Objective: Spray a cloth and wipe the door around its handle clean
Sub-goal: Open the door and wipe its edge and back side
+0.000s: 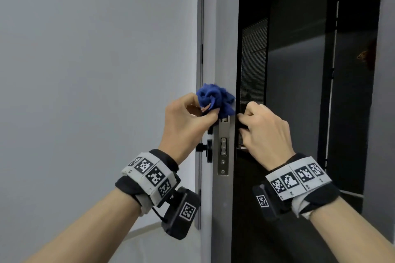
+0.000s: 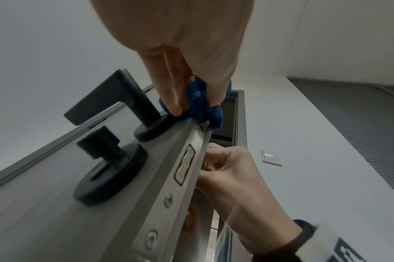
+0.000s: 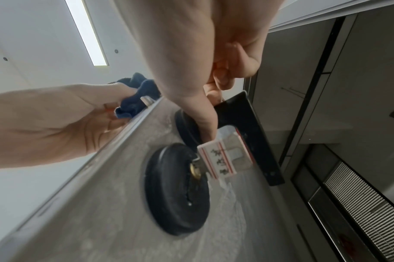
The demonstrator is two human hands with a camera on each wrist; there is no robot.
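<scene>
The grey door stands ajar, and I see its edge (image 1: 222, 38) head-on. My left hand (image 1: 210, 113) grips a bunched blue cloth (image 1: 213, 97) and presses it on the door edge just above the steel latch plate (image 1: 223, 147). In the left wrist view the cloth (image 2: 200, 106) sits beside the near black lever handle (image 2: 106, 99). My right hand (image 1: 245, 119) reaches round the door's far side. There its thumb and curled fingers hold the far black handle (image 3: 247, 134).
A black thumb-turn (image 2: 101, 141) sits below the near handle. On the far face a key with a white-and-red tag (image 3: 218, 157) sits in the lock rosette (image 3: 178, 187). A pale wall (image 1: 96, 70) lies left, a dark room (image 1: 299, 70) beyond the opening, and a light switch (image 2: 271, 157) on the wall.
</scene>
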